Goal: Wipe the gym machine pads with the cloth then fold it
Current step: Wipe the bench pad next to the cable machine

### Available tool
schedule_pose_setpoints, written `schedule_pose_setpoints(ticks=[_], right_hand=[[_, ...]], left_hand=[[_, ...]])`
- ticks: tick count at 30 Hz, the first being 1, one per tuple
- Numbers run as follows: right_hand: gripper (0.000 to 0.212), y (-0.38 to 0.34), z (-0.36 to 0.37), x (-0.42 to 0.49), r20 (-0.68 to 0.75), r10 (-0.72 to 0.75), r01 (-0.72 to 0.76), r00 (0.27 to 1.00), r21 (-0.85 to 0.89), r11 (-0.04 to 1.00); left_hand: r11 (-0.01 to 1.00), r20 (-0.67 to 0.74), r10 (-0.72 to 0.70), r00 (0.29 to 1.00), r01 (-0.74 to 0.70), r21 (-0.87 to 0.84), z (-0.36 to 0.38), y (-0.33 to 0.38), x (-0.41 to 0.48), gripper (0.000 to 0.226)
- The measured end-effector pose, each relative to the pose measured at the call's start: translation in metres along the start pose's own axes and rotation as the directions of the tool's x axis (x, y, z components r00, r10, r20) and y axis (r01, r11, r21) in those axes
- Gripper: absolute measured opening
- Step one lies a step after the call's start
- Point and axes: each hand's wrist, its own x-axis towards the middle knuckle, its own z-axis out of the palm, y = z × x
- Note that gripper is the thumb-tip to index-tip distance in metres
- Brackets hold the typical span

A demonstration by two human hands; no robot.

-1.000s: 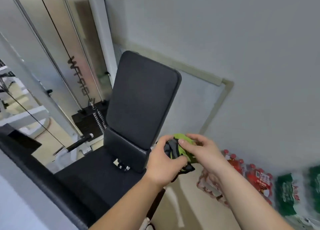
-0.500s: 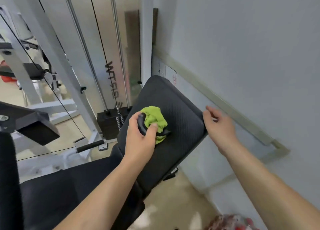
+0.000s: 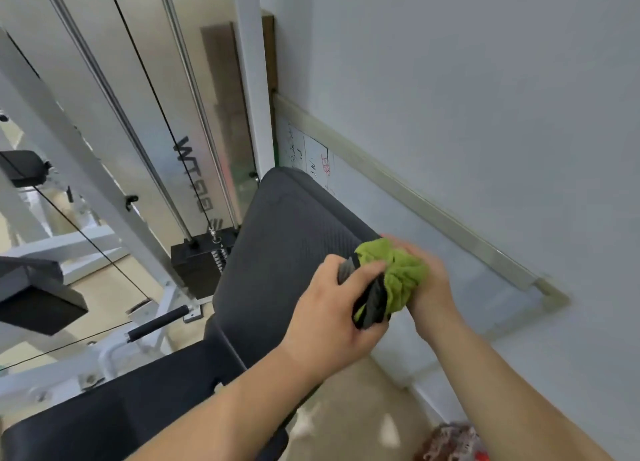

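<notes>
Grey wall [image 3: 485, 79] beyond and to the right of both hands. White machine frame [image 3: 79, 169], with chrome guide rods and a black cable, well to the left of the left hand. Black back pad [image 3: 287, 252], tilted, directly beyond and under the left hand, its right edge at the hands. Black seat pad [image 3: 156, 401] below and to the left of the left forearm, adjoining the back pad's lower end. Whiteboard [image 3: 381, 211] with handwriting, leaning against the wall just beyond the right hand. Black weight stack [image 3: 197, 270] left of the left hand, behind the back pad. Left hand [image 3: 332, 315] closed around the dark grey part of the cloth, fingers curled over it. Right hand [image 3: 429, 287] cupped around the green bunch, fingers mostly hidden by it. Cloth [image 3: 398, 277], green and dark grey, crumpled into a ball, held between both hands at the back pad's right edge; contact with the pad not determinable. Black foam handle [image 3: 159, 323] low on the frame, well left of the left hand.
</notes>
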Motion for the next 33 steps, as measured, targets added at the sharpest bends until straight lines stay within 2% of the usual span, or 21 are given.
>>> schedule_pose_setpoints(ticks=[2,4,5,7,9,11,12,14,16,17,19,21,22,23,28,30,32,33], right_hand=[[0.027,0.008,-0.002,0.002,-0.051,-0.115,0.098,0.992,-0.263,0.96],[0.028,0.008,-0.001,0.0,-0.054,-0.159,0.123,0.986,-0.411,0.903],[0.029,0.008,0.0,0.001,-0.081,-0.149,0.101,0.985,-0.427,0.899],[0.03,0.006,0.003,0.002,-0.118,-0.11,0.052,0.987,-0.411,0.91],[0.03,0.005,0.008,0.0,-0.134,-0.086,0.027,0.987,-0.395,0.918],[0.031,0.006,0.01,-0.003,-0.139,-0.097,0.039,0.986,-0.373,0.927],[0.031,0.006,0.009,-0.004,-0.143,-0.104,0.047,0.984,-0.355,0.934],[0.033,0.006,0.007,-0.006,-0.149,-0.132,0.074,0.98,-0.342,0.937],[0.033,0.005,0.008,-0.008,-0.158,-0.127,0.069,0.979,-0.331,0.941],[0.032,0.005,0.009,-0.008,-0.159,-0.121,0.061,0.98,-0.336,0.94],[0.032,0.005,0.01,-0.008,-0.17,-0.114,0.047,0.979,-0.354,0.934],[0.032,0.006,0.011,-0.01,-0.188,-0.106,0.031,0.976,-0.363,0.931],[0.031,0.006,0.011,-0.011,-0.198,-0.106,0.029,0.974,-0.358,0.933],[0.031,0.007,0.012,-0.012,-0.203,-0.108,0.03,0.973,-0.351,0.936],[0.033,0.004,0.016,-0.016,-0.191,-0.088,0.024,0.978,-0.315,0.949],[0.033,0.004,0.017,-0.018,-0.186,-0.082,0.02,0.979,-0.312,0.95],[0.033,0.004,0.018,-0.021,-0.187,-0.078,0.014,0.979,-0.319,0.948],[0.033,0.004,0.018,-0.022,-0.186,-0.078,0.014,0.979,-0.323,0.946]], left_hand=[[0.991,0.027,0.035,0.999,-0.039,0.129,-0.017,-0.041,0.006,0.064],[0.979,-0.071,-0.087,0.994,0.098,0.179,-0.034,-0.084,0.014,0.066],[0.965,-0.151,-0.205,0.967,0.226,0.136,-0.038,-0.099,0.017,0.064],[0.888,-0.269,-0.454,0.849,0.456,-0.057,-0.033,-0.102,0.021,0.057],[0.848,-0.32,-0.53,0.785,0.494,-0.193,-0.014,-0.077,0.019,0.057],[0.863,-0.287,-0.496,0.819,0.429,-0.267,0.006,-0.043,-0.001,0.058],[0.89,-0.238,-0.435,0.868,0.373,-0.264,0.013,-0.029,-0.016,0.059],[0.957,-0.102,-0.232,0.967,0.208,-0.2,0.015,-0.019,-0.043,0.064],[0.998,-0.011,-0.039,0.999,0.038,-0.058,0.005,-0.046,-0.044,0.066],[0.999,-0.016,-0.048,0.999,0.048,0.016,-0.002,-0.065,-0.039,0.066],[0.966,-0.128,-0.246,0.961,0.254,0.045,-0.014,-0.102,-0.026,0.068],[0.847,-0.219,-0.531,0.819,0.525,-0.088,-0.02,-0.115,-0.02,0.067],[0.804,-0.22,-0.594,0.773,0.581,-0.129,-0.016,-0.106,-0.021,0.066],[0.799,-0.216,-0.601,0.77,0.584,-0.143,-0.008,-0.093,-0.026,0.067],[0.871,-0.105,-0.474,0.874,0.449,-0.197,0.023,-0.031,-0.068,0.08],[0.86,-0.067,-0.488,0.871,0.465,-0.211,0.023,-0.026,-0.069,0.094],[0.876,-0.097,-0.473,0.876,0.455,-0.159,0.019,-0.027,-0.061,0.096],[0.887,-0.135,-0.457,0.879,0.44,-0.141,0.018,-0.029,-0.055,0.088]])
